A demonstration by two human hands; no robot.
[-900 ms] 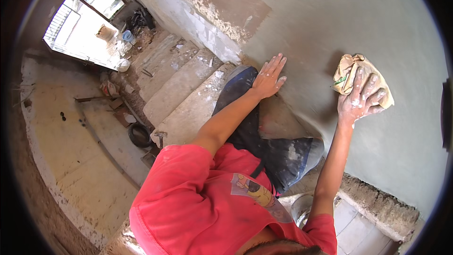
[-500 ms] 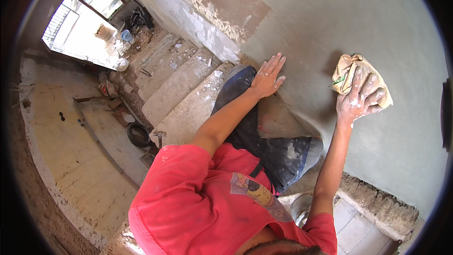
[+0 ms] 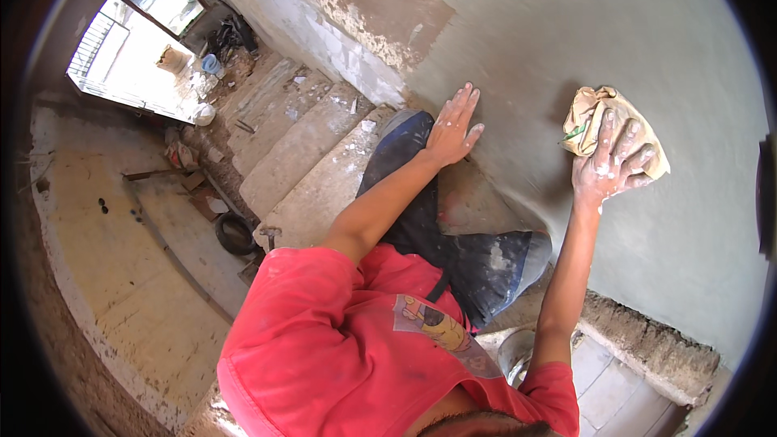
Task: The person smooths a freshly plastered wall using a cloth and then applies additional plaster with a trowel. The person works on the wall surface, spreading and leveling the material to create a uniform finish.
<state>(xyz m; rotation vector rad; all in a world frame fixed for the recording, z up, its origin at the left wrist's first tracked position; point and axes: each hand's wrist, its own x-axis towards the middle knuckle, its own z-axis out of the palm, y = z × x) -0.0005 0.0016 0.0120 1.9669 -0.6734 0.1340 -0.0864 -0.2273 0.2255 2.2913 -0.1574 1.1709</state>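
Note:
My right hand presses a folded, crumpled piece of tan paper with a green mark against the smooth grey plastered wall. Its fingers lie spread over the paper and are speckled with white. Lower on the same wall, near my bent knee, my left hand rests with its fingers stretched out and nothing in it. Whether its whole palm touches the wall cannot be made out.
Rough concrete steps with white debris run down at the left. A hammer stands at a step's edge, by a black coil. Below me are a metal bowl and a rough ledge. A bright doorway opens far left.
The view has shifted slightly. My right hand and the tan paper appear a little further up and left in the picture. My left hand stays at nearly the same spot on the wall.

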